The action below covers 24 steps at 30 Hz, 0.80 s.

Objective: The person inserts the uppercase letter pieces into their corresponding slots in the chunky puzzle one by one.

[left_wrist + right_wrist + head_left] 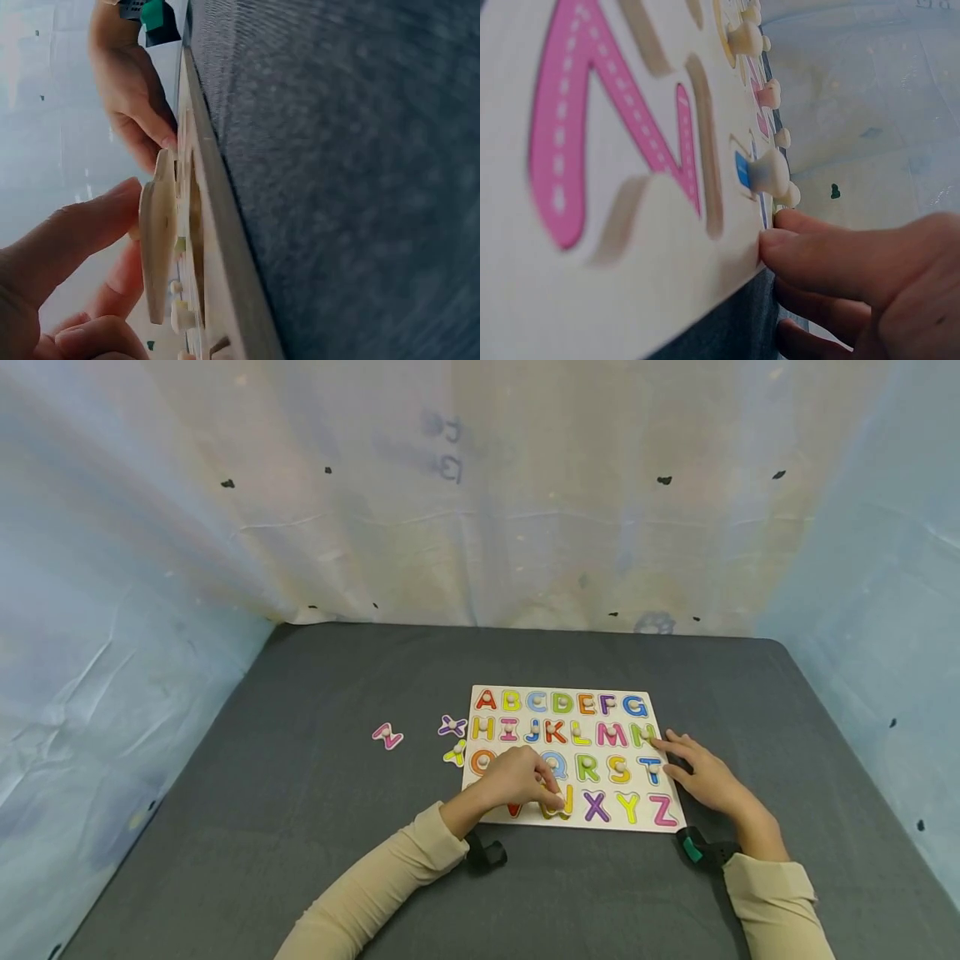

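A white alphabet puzzle board (577,782) lies on the dark tabletop. Over its bottom row, my left hand (517,779) pinches the yellow letter W piece (567,802) by its knob. In the left wrist view, the W piece (157,240) is tilted, just above its recess. My right hand (705,774) rests at the board's right edge beside N and T, fingers extended. The right wrist view has its thumb (817,251) touching that edge. Part of the board's lower left is hidden by my left hand.
Loose letters lie left of the board: a pink Z (387,737), a purple X (452,725) and a yellow Y (455,753). The X, Y and Z recesses at bottom right hold no pieces. Knobbed letters fill the upper rows that show. A patterned curtain (525,527) stands behind the table.
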Tool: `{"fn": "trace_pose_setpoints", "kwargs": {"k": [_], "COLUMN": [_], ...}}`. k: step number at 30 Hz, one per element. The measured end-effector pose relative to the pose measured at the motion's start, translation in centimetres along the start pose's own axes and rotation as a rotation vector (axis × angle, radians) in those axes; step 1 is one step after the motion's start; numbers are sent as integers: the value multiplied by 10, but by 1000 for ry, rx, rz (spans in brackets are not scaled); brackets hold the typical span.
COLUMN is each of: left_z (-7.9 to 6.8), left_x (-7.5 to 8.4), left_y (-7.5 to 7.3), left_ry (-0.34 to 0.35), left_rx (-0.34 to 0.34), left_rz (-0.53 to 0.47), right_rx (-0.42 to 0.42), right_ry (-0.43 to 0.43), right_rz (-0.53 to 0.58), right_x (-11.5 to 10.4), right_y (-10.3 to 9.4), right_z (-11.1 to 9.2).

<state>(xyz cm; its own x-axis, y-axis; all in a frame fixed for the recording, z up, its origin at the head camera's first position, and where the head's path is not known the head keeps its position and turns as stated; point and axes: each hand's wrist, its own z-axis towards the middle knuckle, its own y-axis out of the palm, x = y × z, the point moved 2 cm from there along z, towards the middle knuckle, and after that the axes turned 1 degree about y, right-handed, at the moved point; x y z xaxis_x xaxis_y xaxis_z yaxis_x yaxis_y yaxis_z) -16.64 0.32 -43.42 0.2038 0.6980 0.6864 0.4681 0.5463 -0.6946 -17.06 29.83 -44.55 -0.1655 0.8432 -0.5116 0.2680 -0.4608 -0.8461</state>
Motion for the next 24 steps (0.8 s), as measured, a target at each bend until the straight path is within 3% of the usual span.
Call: {"fn": "trace_pose_setpoints", "kwargs": {"k": [9,24], "left_z": [-1,-2], "left_x": [-1,-1], "left_y": [3,4], "left_ry": [-12,27], "left_rx": [-23,-28], "left_rz": [4,75], "right_rx": [-1,3], "right_ry": [0,-2], "right_rz": [-9,5], "right_x": [-1,0], "right_y": [0,-1], "right_z": [1,0]}}
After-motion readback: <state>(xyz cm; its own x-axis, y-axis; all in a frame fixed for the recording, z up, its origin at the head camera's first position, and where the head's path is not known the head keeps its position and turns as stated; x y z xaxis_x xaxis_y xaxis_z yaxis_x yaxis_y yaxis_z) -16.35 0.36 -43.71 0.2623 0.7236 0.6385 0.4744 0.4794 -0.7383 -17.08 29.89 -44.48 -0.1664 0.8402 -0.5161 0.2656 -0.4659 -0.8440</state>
